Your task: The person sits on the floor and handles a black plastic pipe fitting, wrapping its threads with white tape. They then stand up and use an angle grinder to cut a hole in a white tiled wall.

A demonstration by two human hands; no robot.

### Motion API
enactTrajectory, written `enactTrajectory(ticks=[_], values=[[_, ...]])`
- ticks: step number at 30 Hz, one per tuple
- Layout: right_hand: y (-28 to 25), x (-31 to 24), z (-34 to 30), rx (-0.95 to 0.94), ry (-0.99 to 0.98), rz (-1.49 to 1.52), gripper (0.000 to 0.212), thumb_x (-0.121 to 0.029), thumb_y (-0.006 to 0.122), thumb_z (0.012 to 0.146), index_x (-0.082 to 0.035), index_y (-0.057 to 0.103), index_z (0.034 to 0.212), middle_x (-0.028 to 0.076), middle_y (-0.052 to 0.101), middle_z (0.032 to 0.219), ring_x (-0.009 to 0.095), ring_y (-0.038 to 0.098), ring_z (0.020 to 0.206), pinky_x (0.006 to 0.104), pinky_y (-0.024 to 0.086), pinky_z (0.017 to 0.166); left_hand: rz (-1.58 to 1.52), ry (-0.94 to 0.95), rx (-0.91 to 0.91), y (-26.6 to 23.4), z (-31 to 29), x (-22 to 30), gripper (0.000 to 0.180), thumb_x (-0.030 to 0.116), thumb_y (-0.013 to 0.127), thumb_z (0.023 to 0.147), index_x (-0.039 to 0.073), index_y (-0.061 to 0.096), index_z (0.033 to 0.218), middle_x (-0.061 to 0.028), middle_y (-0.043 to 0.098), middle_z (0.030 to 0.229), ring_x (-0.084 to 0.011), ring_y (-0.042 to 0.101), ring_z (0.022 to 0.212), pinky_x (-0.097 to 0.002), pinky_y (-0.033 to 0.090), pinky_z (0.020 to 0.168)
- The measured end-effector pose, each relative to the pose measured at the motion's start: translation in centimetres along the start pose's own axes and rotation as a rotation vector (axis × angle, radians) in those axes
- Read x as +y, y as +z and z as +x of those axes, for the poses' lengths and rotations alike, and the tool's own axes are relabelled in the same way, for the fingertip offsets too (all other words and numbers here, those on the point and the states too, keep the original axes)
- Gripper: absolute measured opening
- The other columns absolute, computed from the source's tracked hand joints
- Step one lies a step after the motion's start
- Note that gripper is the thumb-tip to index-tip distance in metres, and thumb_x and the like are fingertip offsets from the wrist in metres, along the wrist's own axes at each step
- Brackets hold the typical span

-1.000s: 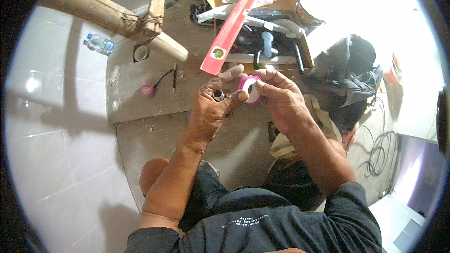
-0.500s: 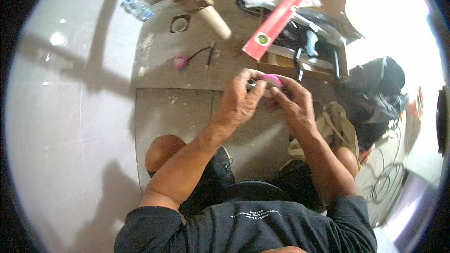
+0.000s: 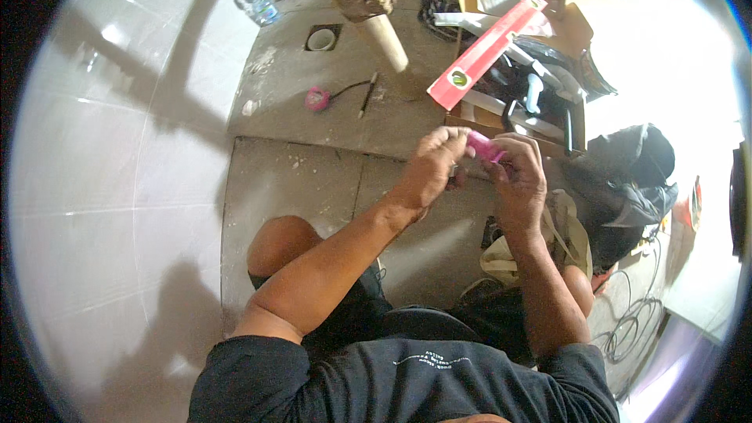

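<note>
The pink piece [image 3: 486, 147] is held up above the floor [image 3: 290, 180], between the two hands, and its long axis slants from far left to near right — so it lies to the right of the left hand [image 3: 439, 158] and just to the left of the right hand [image 3: 520, 175]. Both hands touch it, so neither is clearly nearer, though the right one hides more of its end. The left hand is clamped on the upper-left end, fingers curled and thumb close in; a small pale object [image 3: 453, 168] shows under its palm, too small to make out. The right hand is bent round the lower-right end, fingertips together on it. Right of the hands, on the floor, lies a beige cloth bag [image 3: 576, 227]. Beyond the seam in the floor, to the left, a round pink thing [image 3: 316, 99] is tied by a dark cord to a thin stick [image 3: 367, 95]. Past the hands stands a cardboard box [image 3: 576, 31] — a red spirit level [image 3: 487, 51] lies aslant over its left edge. Farthest off, at the floor's left edge by the wall, is a plastic bottle [image 3: 260, 6].
</note>
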State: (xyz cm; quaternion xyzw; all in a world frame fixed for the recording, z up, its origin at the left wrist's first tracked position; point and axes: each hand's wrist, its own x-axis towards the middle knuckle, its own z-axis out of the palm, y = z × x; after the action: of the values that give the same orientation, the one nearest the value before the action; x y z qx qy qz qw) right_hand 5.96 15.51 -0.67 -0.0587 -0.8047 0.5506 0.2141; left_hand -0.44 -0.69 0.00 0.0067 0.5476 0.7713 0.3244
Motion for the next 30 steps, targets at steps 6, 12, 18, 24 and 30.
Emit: enactTrajectory(ticks=[6,12,18,24,30], values=[[-0.1,-1.5,-0.2,-0.162,-0.135,-0.072,0.036,0.005,0.068,0.082,-0.004,0.070,0.117,0.016,0.065,0.118,0.028,0.066,0.109,0.0374,0.055,0.093,0.100,-0.056,0.003,-1.2,0.2,-0.2,0.028,0.027,0.066,0.101,0.006,0.066,0.119,0.0002,0.071,0.096,-0.0069,0.062,0.076,-0.0228,0.050,0.064],[-0.1,-0.2,-0.7,-0.216,0.361,0.251,0.050,-0.017,0.077,0.087,0.006,0.061,0.129,0.014,0.072,0.114,0.020,0.067,0.104,0.0336,0.053,0.094,0.409,0.134,0.084,0.0,-0.3,-0.1,0.027,0.017,0.067,0.100,-0.002,0.067,0.119,-0.0041,0.072,0.089,-0.0090,0.067,0.076,-0.0272,0.057,0.065],[0.3,-0.2,-1.1,-0.203,0.365,0.275,0.045,-0.020,0.080,0.086,0.004,0.066,0.121,0.013,0.074,0.108,0.018,0.069,0.100,0.0326,0.054,0.092,0.446,0.330,0.109,0.2,-1.0,0.1,0.027,0.015,0.069,0.097,0.000,0.070,0.120,-0.0032,0.072,0.089,-0.0060,0.063,0.069,-0.0236,0.053,0.059],[0.8,0.1,-1.6,-0.142,0.341,0.271,0.041,-0.018,0.081,0.086,0.003,0.067,0.118,0.012,0.074,0.103,0.017,0.070,0.096,0.0315,0.055,0.087,0.571,0.435,0.144,0.5,-1.3,-0.1,0.027,0.015,0.070,0.097,-0.001,0.070,0.119,-0.0041,0.072,0.090,-0.0059,0.062,0.072,-0.0237,0.051,0.062],[0.6,-0.7,-1.5,-0.142,0.386,0.182,0.038,-0.013,0.081,0.085,0.003,0.066,0.116,0.011,0.074,0.099,0.015,0.070,0.091,0.0309,0.057,0.082,0.664,0.463,0.184,0.9,-1.4,-0.1,0.027,0.015,0.071,0.097,-0.001,0.071,0.118,-0.0058,0.074,0.092,-0.0075,0.064,0.077,-0.0257,0.052,0.068]])
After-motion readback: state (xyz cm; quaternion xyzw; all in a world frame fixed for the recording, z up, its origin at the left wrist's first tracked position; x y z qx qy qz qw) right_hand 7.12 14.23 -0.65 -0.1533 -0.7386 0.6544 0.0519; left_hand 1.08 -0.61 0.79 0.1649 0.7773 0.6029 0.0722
